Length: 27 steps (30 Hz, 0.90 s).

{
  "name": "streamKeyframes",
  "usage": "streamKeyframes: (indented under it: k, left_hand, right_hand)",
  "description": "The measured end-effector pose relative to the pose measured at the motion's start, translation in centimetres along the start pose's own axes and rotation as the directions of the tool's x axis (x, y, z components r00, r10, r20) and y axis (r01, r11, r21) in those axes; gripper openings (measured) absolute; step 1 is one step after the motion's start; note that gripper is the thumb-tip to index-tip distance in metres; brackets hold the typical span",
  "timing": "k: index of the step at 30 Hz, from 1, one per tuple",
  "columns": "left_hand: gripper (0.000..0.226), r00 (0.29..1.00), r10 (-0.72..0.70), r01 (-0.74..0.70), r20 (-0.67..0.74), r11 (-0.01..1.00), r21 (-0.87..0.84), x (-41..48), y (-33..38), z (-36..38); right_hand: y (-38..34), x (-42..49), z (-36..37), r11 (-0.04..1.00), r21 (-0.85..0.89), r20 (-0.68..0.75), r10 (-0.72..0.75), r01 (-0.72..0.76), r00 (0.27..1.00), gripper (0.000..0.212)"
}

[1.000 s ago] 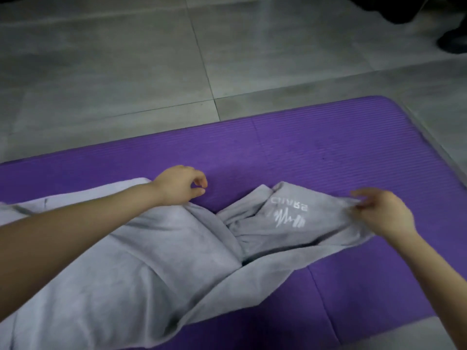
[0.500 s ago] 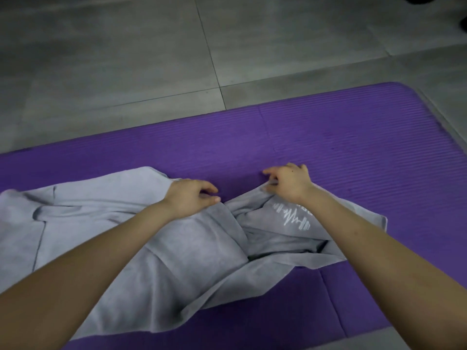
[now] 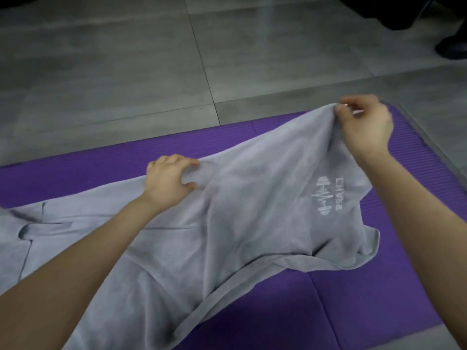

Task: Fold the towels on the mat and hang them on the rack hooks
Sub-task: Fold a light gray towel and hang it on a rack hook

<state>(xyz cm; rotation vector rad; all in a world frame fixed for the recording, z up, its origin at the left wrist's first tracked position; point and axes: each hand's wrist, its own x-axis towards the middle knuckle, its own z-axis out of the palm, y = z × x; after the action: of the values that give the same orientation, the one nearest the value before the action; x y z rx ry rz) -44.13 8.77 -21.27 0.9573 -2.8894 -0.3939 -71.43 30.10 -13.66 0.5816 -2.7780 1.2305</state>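
your left hand [image 3: 171,180] gripped the grey towel [image 3: 240,223] lying on the purple mat [image 3: 366,299] and your right hand [image 3: 364,125] pinched its lifted corner, so a taut, level pull seemed best to flatten it.

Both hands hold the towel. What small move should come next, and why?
Probably draw the right hand further right and lower it, so the towel lies flat on the mat: the left hand grips the far edge, and the cloth is creased.
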Motion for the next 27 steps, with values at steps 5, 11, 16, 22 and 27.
streamKeyframes:
  k: [5, 11, 16, 22, 27]
  left_hand:
    - [0.038, 0.995, 0.09, -0.089, 0.038, 0.996, -0.032, 0.0, 1.9, 1.5]
    - [0.046, 0.952, 0.292, -0.273, 0.093, 0.945, -0.178, -2.8, 7.8, 5.6]
    - [0.049, 0.92, 0.325, -0.268, 0.219, 0.929, -0.257, -5.6, 13.4, 7.3]
    - [0.034, 0.796, 0.337, -0.214, 0.504, 0.934, -0.286, -7.4, 15.2, 8.5]
    - [0.019, 0.786, 0.349, -0.153, 0.511, 0.91, -0.386, -8.2, 15.6, 7.5]
  right_hand:
    - [4.5, -3.0, 0.0, 0.992, -0.093, 0.264, 0.108, -0.086, 0.958, 0.045]
    - [16.5, -11.4, -3.8, 0.829, -0.408, 0.128, 0.466, -0.382, 0.875, 0.049]
    - [20.8, -14.5, -5.5, 0.797, -0.271, 0.149, 0.589, -0.54, 0.794, 0.043]
    - [20.0, -14.0, -3.1, 0.778, -0.102, 0.064, 0.627, -0.62, 0.776, 0.023]
    - [20.3, -13.3, -5.0, 0.705, 0.349, -0.025, 0.666, -0.618, 0.746, 0.016]
